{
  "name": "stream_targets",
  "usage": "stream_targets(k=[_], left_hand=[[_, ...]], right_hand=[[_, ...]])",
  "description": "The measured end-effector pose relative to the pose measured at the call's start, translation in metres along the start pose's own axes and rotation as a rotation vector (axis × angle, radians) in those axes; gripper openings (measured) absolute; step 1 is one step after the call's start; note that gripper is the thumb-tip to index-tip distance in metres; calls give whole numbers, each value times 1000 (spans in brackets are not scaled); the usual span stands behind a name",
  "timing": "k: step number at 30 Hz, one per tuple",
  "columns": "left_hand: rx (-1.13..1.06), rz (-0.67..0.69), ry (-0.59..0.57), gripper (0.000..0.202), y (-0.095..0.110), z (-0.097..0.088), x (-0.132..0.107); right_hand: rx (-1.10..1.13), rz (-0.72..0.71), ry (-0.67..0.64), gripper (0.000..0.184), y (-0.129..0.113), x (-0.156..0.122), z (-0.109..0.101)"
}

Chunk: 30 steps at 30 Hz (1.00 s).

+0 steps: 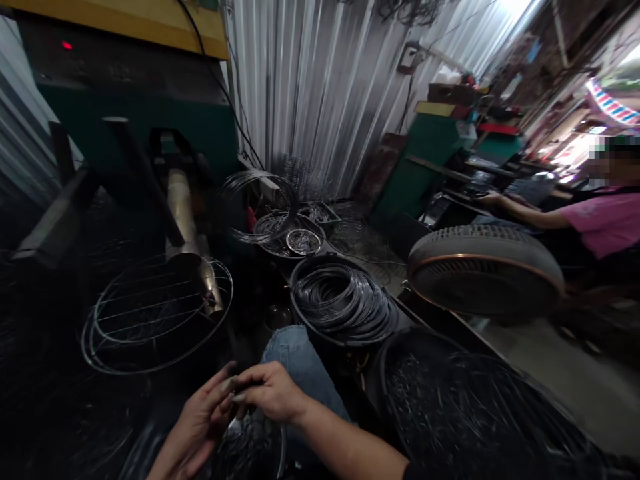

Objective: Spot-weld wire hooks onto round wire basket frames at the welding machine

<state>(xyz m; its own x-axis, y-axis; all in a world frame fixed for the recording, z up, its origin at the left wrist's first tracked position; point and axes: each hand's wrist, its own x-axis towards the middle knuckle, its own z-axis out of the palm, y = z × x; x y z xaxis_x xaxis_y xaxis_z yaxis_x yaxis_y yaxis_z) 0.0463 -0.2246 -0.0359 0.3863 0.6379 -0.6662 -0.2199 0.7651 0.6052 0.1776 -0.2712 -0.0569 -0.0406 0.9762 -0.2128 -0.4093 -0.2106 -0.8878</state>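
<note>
My left hand (203,417) and my right hand (273,392) meet at the bottom centre, fingertips pressed together. Both are closed in a pinch; whatever lies between the fingers is too small and dark to make out. Just below them is a container (250,447) of dark, shiny wire pieces, partly covered by my hands. Ahead and to the left, a round wire rack (150,310) with parallel cross wires sits around the brass-coloured electrode arm (181,207) of a green machine (135,120), apart from my hands.
A tub of coiled wire (340,300) stands beyond my knee (293,353). To the right is a wide basin (450,393) of dark wire pieces, with a round fan (485,270) behind it. Wire hoops (260,200) lean near the corrugated wall (300,80). Another person (600,213) sits at the far right.
</note>
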Motion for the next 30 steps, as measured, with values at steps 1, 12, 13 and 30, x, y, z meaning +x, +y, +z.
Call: stream_targets(k=[1, 12, 13, 30], left_hand=[[1, -4, 5, 68, 1, 2, -1], [46, -2, 52, 74, 8, 13, -5], [41, 0, 57, 74, 7, 13, -4], [64, 51, 145, 75, 3, 8, 3]], right_hand=[[9, 5, 8, 50, 2, 1, -2], [-200, -193, 119, 29, 16, 6, -8], [-278, -227, 168, 22, 17, 7, -9], [-727, -441, 294, 22, 32, 12, -6]])
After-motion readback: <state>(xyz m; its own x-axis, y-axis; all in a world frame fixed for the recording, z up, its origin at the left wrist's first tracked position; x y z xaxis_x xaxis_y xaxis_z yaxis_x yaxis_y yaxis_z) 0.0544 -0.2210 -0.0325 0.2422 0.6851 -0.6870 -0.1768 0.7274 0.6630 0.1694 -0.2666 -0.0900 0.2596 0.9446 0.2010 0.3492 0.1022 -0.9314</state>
